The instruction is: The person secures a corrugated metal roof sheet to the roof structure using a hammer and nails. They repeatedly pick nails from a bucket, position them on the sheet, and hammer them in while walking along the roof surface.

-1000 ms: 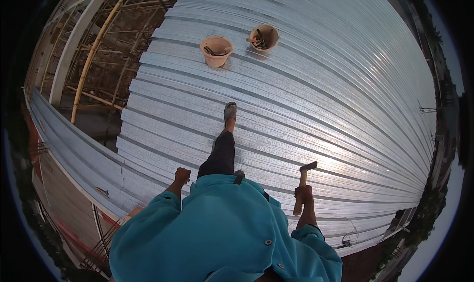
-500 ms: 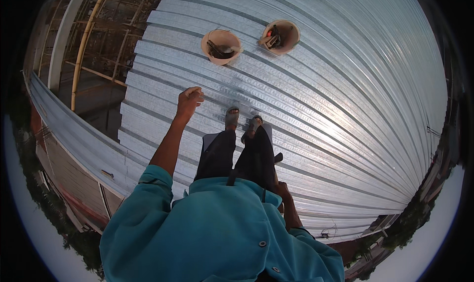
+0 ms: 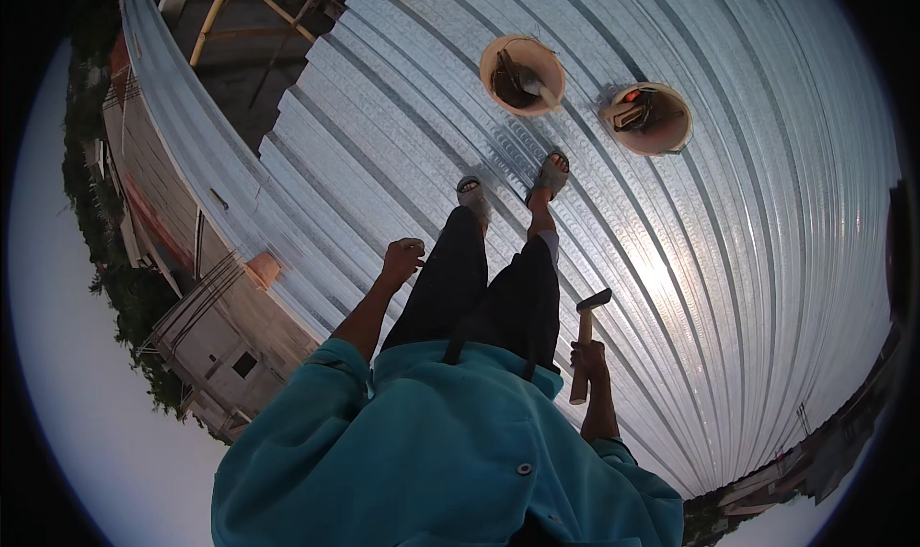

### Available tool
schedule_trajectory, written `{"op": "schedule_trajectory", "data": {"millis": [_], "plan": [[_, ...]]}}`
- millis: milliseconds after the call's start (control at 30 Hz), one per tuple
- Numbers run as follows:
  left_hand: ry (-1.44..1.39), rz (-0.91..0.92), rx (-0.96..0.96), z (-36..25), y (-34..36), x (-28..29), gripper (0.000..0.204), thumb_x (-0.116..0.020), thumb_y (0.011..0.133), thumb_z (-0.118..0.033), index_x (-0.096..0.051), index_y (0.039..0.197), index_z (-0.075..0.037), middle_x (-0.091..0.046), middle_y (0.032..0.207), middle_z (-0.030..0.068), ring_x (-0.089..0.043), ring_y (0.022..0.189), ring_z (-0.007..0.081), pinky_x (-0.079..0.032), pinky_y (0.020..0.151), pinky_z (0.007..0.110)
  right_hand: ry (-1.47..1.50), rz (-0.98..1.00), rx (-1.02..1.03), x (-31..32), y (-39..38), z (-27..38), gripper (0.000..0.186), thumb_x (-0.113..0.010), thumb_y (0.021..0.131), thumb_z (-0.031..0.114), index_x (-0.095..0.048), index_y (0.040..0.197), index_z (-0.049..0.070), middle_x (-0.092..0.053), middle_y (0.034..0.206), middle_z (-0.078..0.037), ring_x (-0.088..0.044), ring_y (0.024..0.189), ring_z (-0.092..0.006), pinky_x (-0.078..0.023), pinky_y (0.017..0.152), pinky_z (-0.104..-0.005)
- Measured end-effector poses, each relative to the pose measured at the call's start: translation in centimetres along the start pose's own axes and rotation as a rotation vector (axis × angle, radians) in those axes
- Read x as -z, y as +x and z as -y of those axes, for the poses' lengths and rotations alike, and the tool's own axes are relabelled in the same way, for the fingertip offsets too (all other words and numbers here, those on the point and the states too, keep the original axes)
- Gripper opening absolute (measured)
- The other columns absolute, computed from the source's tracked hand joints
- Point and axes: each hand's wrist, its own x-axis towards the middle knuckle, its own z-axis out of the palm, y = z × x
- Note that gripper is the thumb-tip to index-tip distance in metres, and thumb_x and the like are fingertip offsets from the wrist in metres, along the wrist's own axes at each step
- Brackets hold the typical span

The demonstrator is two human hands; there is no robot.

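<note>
Two buckets [image 3: 546, 60] ahead, hammer [image 3: 586, 327], ribbed sheeting [image 3: 767, 221]

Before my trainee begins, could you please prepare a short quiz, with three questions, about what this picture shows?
1. Which of the person's hands holds the hammer?
2. True or false: the hammer lies inside a bucket.
3. What colour is the person's shirt? A) white B) teal C) red

Key:
1. The right hand.
2. False; it is outside both the left bucket and the right bucket.
3. B
</note>
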Motion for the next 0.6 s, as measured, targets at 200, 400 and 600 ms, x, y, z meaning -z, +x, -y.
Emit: {"op": "schedule_trajectory", "data": {"millis": [200, 400, 600], "plan": [[-0.019, 0.121, -0.158, -6.0, 1.9, -4.6, 0.038, -0.063, 0.095, -0.025, -0.065, 0.124, -0.001, -0.069, 0.098, 0.0075, -0.07, 0.077, 0.016, -0.055, 0.067, 0.03, -0.013, -0.149, 0.2, 2.5, -1.2, 11.0, 0.015, -0.072, 0.087, 0.011, -0.061, 0.085, 0.002, -0.057, 0.062, -0.004, -0.056, 0.047, -0.0166, -0.05, 0.043, -0.0335], [0.353, 0.13, -0.3, -8.9, 20.4, -7.9, 0.03, -0.063, 0.093, -0.018, -0.07, 0.113, 0.003, -0.071, 0.095, 0.0084, -0.07, 0.08, 0.0172, -0.058, 0.07, 0.032, 0.029, -0.184, 0.229, -2.6, 1.8, 17.6, 0.022, -0.072, 0.088, 0.012, -0.056, 0.097, 0.001, -0.059, 0.07, -0.004, -0.058, 0.053, -0.0139, -0.051, 0.046, -0.0314], [0.246, -0.092, -0.378, -17.2, 38.4, -10.9, 0.029, -0.06, 0.091, -0.009, -0.07, 0.115, 0.005, -0.071, 0.097, 0.0124, -0.069, 0.082, 0.0173, -0.059, 0.072, 0.031, -0.329, -0.154, 0.099, -4.2, 7.6, 14.5, 0.031, -0.075, 0.088, 0.011, -0.055, 0.108, -0.001, -0.06, 0.071, -0.005, -0.059, 0.054, -0.014, -0.052, 0.046, -0.0316]]}}
